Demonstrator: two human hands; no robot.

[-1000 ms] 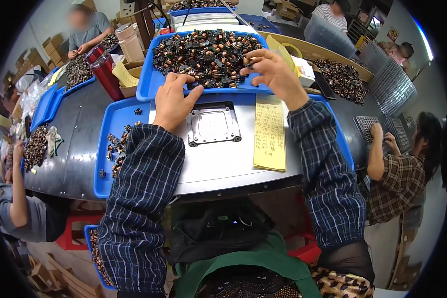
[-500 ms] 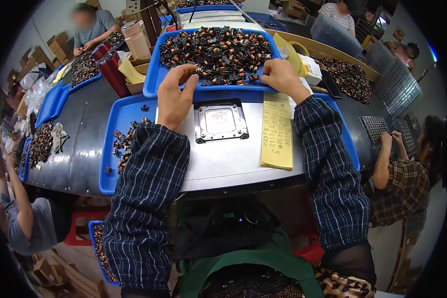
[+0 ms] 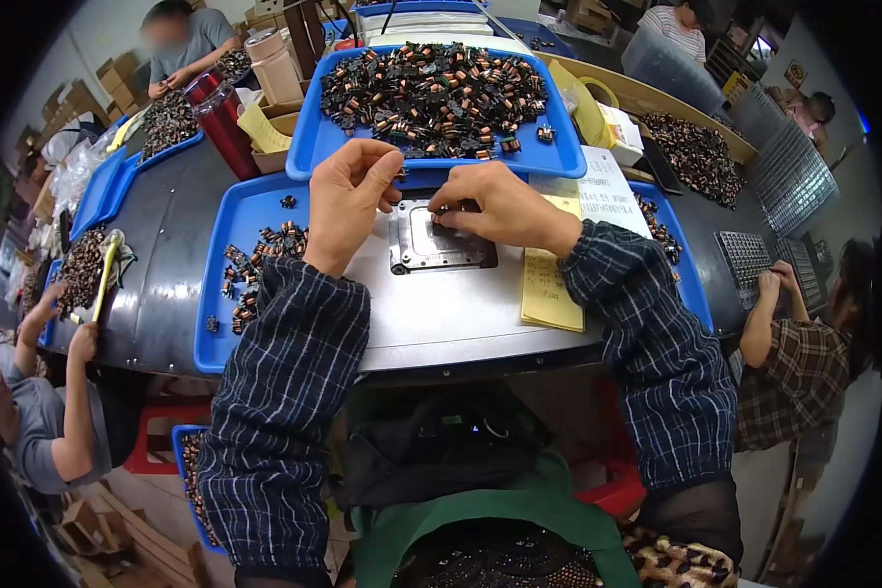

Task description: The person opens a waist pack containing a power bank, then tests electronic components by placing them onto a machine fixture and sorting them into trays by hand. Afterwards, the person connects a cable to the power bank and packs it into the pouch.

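My right hand (image 3: 508, 204) pinches a small copper coil part (image 3: 439, 218) over the metal fixture plate (image 3: 441, 257), which is set in the silver work surface. Just to its left, my left hand (image 3: 353, 201) is closed in a pinch above the plate's left side. Dark bits show at those fingertips, too small to make out. Behind both hands, a blue tray (image 3: 304, 157) holds a heap of black and copper coil parts (image 3: 431, 98). Handwritten yellow note sheets (image 3: 553, 294) lie right of the plate, partly under my right wrist.
A lower blue tray (image 3: 211, 333) with loose coil parts lies at left. A red flask (image 3: 223, 127), a pale bottle (image 3: 274, 69) and a cardboard box of parts (image 3: 691, 157) flank the heap. Co-workers sit at both sides; one at right handles a gridded tray (image 3: 745, 257).
Both hands have come away from the heaped tray to above the fixture plate. My right hand moved left and down and now pinches a coil part. A co-worker at left moved their arms.
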